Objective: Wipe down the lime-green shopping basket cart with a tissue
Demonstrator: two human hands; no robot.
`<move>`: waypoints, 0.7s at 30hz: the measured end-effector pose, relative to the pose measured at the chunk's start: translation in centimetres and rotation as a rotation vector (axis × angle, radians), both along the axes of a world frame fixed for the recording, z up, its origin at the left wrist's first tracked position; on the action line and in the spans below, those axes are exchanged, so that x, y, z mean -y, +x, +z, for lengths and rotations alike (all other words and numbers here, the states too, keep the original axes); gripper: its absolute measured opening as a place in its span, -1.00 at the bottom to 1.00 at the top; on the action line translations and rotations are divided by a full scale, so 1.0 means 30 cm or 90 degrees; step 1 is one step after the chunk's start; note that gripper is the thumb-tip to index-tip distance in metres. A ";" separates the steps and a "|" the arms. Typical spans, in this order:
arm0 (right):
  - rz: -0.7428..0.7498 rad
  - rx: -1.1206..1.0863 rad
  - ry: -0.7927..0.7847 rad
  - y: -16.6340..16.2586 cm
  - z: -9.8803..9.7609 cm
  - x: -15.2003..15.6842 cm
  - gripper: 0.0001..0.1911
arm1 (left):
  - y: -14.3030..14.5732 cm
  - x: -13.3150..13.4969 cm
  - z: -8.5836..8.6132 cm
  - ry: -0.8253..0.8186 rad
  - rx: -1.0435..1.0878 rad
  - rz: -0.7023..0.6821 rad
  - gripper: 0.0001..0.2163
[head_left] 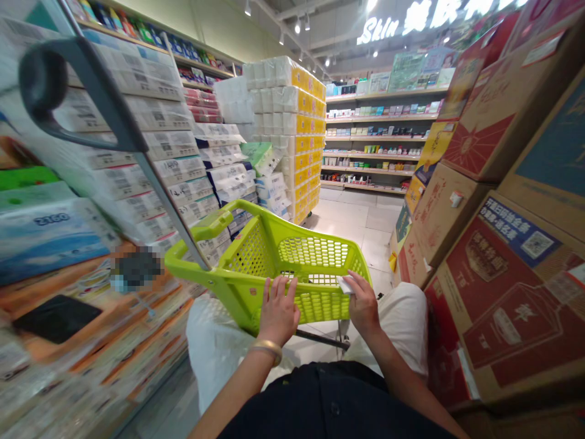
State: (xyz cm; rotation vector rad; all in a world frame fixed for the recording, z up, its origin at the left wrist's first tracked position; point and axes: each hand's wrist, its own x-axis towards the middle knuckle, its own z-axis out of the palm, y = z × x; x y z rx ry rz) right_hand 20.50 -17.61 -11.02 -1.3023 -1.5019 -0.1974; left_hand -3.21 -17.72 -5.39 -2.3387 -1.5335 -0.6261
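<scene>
A lime-green plastic shopping basket (292,256) on wheels stands in a shop aisle right in front of me, with its grey pull handle (82,91) raised at the upper left. My left hand (277,311), a gold bangle on the wrist, rests on the basket's near rim with the fingers stretched over the edge. My right hand (363,302) touches the rim further right, fingers curled round a small white slip of paper (346,284). The basket's inside looks empty.
Wrapped tissue packs (150,140) are stacked along the left. A tall yellow-and-white pallet stack (292,122) stands ahead. Brown and red cardboard cartons (503,244) rise close on the right. Tiled floor (361,225) runs ahead to product shelves (379,140).
</scene>
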 end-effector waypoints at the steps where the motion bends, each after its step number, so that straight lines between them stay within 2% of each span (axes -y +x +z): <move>1: -0.018 0.035 -0.007 0.006 -0.002 0.003 -0.56 | 0.000 0.000 0.000 0.002 0.000 -0.001 -0.47; 6: -0.021 0.163 -0.029 0.023 -0.017 0.037 -0.56 | 0.001 0.002 0.000 0.005 0.002 -0.002 -0.46; 13: 0.004 0.164 0.033 0.077 -0.065 0.043 -0.58 | -0.002 0.003 -0.009 0.011 0.007 -0.005 -0.46; 18: 0.034 0.131 0.071 0.055 -0.043 0.039 -0.51 | -0.004 0.005 -0.012 0.019 0.009 -0.003 -0.46; 21: 0.025 0.118 0.022 0.027 -0.019 0.039 -0.40 | -0.003 0.006 -0.010 0.016 0.011 -0.003 -0.46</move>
